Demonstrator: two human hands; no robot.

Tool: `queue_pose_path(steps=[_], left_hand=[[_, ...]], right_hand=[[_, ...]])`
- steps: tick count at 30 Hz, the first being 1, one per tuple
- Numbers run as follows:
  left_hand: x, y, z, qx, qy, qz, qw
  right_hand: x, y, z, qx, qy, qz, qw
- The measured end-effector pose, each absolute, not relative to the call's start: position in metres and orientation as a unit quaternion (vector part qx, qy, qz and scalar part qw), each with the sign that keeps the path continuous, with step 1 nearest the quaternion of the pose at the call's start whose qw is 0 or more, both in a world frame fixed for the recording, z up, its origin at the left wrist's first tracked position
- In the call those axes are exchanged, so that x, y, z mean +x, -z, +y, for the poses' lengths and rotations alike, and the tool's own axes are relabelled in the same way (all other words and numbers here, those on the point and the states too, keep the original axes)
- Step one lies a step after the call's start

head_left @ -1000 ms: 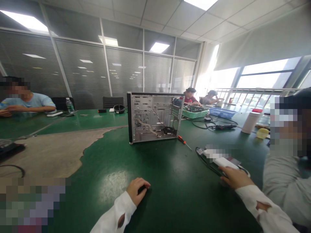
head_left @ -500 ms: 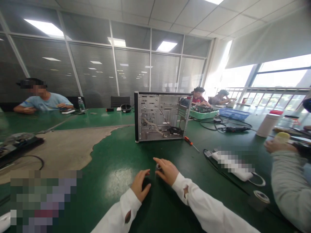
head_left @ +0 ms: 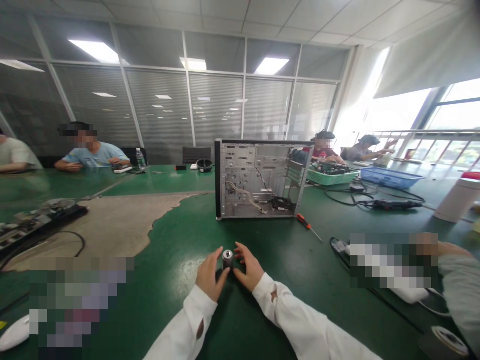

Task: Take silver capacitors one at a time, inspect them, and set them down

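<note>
Small grey cylinder (head_left: 228, 260) upright on green tabletop (head_left: 262, 237), between left hand (head_left: 210, 275) and right hand (head_left: 250, 271); fingers (head_left: 216, 256) of each hand spread apart, curved toward its sides, contact unclear; open computer case (head_left: 262, 181) standing beyond, orange-handled screwdriver (head_left: 304, 222) by its lower right corner

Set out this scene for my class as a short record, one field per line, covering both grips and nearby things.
Centre: small dark cylinder, silver-topped, upright on the green table
Left grip: open beside it, contact unclear
Right grip: open on its other side, contact unclear
Beyond: open-sided computer case
Tool: orange-and-black screwdriver near the case's lower right corner
Baskets: green basket, blue basket
</note>
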State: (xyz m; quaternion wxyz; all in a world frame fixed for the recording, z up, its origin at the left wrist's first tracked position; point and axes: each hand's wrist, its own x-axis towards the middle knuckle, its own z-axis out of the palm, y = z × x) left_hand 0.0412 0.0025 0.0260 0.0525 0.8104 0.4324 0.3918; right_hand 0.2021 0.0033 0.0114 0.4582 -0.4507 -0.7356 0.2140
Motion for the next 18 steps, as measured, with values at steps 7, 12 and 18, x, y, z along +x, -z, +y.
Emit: queue_pose_path(steps=[7,12,18], left_hand=[[0.058,-0.026,0.007,0.804,-0.388,0.444,0.082],[0.06,-0.022,0.01,0.79,-0.413,0.431,0.14],[0.056,-0.021,0.015,0.656,-0.51,0.419,0.366]], right_hand=[[0.2,-0.016,0.001,-0.451,-0.196,-0.76,0.424],[0.2,-0.018,-0.003,-0.446,-0.17,-0.784,0.397],[0.199,-0.023,-0.009,-0.409,-0.174,-0.787,0.428]])
